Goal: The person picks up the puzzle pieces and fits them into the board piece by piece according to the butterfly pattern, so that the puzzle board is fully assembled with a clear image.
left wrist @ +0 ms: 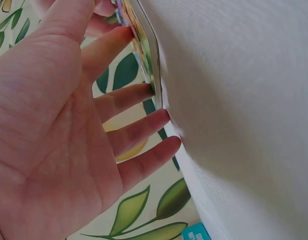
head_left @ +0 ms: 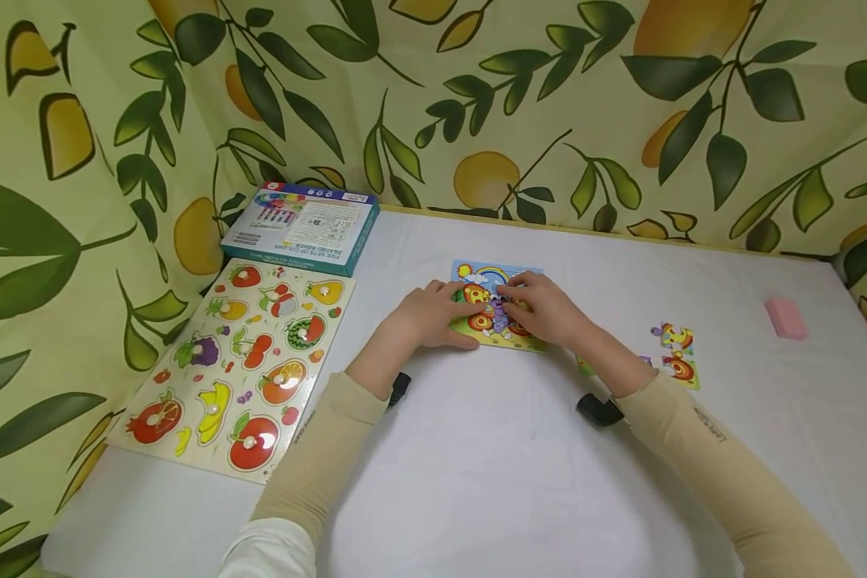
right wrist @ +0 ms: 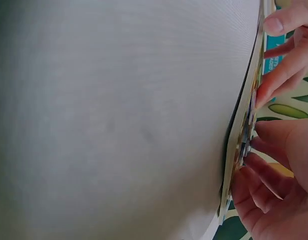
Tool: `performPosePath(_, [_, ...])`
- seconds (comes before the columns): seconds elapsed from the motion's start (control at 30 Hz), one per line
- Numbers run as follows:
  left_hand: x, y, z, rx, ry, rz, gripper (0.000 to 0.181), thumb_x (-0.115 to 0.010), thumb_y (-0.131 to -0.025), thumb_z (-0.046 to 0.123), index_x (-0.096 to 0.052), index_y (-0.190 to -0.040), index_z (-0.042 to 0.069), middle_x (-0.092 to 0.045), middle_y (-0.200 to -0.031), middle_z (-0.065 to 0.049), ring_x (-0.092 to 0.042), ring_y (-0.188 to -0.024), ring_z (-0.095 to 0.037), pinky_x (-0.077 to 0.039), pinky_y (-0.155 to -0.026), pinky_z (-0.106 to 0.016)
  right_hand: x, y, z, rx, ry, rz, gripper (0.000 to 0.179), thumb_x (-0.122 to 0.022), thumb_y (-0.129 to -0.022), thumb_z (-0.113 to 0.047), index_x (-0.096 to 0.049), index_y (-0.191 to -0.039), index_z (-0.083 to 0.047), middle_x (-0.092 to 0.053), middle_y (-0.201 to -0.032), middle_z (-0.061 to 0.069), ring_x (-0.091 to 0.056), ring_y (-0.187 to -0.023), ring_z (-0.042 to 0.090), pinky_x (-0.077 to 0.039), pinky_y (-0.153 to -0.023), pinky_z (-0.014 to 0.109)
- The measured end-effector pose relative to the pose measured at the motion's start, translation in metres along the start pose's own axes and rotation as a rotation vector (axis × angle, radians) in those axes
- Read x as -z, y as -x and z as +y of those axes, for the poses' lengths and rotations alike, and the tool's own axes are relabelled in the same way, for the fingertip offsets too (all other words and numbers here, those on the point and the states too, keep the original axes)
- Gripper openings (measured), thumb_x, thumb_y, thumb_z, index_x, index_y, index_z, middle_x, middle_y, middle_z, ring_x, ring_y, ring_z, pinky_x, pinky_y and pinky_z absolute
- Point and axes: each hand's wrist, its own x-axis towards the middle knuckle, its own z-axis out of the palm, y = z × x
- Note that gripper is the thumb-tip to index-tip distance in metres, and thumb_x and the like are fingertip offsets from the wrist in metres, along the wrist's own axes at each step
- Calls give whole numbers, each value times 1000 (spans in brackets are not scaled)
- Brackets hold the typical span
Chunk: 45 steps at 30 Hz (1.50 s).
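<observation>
A colourful picture puzzle, with a rainbow, a sun and a purple-bodied butterfly, lies on the white table between both hands. My left hand is at its left side, fingers spread and fingertips at the board. In the left wrist view the left hand shows its palm, with some fingertips at the board's edge and others on the cloth. From the other side my right hand reaches over the picture's middle and right. The right wrist view shows the right hand with extended fingertips pressing on the puzzle surface.
Loose puzzle pieces lie to the right, partly behind the right forearm. Farther right sits a pink block. A fruit knob board is on the left, with a boxed bead set behind it. Patterned fabric hangs along the back.
</observation>
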Motion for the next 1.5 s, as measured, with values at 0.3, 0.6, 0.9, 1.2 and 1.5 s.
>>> performPosePath(0.3, [1,-1,1,-20,13,14,71,-56,-88,66,-36,-150,39,-24,-158,-8,-30,-138,-31,-36,-106,-47,-1,2,3,41,73,-19,44,-58,-98,-12,-50,-137,6,-49,-136,27,-43,-125,42,-33,-106,54])
performPosePath(0.6, [3,0,2,-10,25,1,71,-57,-88,65,-36,-150,39,-24,-158,-9,-30,-138,-32,-36,-106,-48,0,0,-5,13,222,-91,46,-52,-101,-21,-48,-141,3,-46,-140,22,-41,-127,38,-38,-105,52])
performPosePath(0.9, [2,-1,1,-2,-6,-6,71,-56,-87,68,-35,-150,41,-24,-159,-8,-31,-138,-31,-38,-105,-47,-1,-2,-10,30,364,-97,46,-51,-101,-24,-51,-139,2,-48,-139,20,-45,-126,37,-45,-99,51])
performPosePath(1.2, [3,1,1,13,14,-8,71,-57,-87,67,-37,-149,39,-24,-159,-9,-30,-138,-33,-38,-104,-51,0,-4,-18,44,433,-106,45,-51,-101,-22,-52,-137,5,-49,-137,22,-46,-125,40,-47,-96,51])
performPosePath(1.5, [2,-1,2,-8,2,2,70,-56,-87,67,-38,-149,39,-25,-158,-9,-32,-137,-33,-40,-101,-51,-3,-2,-14,84,398,-92,48,-50,-101,-25,-47,-145,-6,-46,-144,20,-46,-128,42,-45,-96,56])
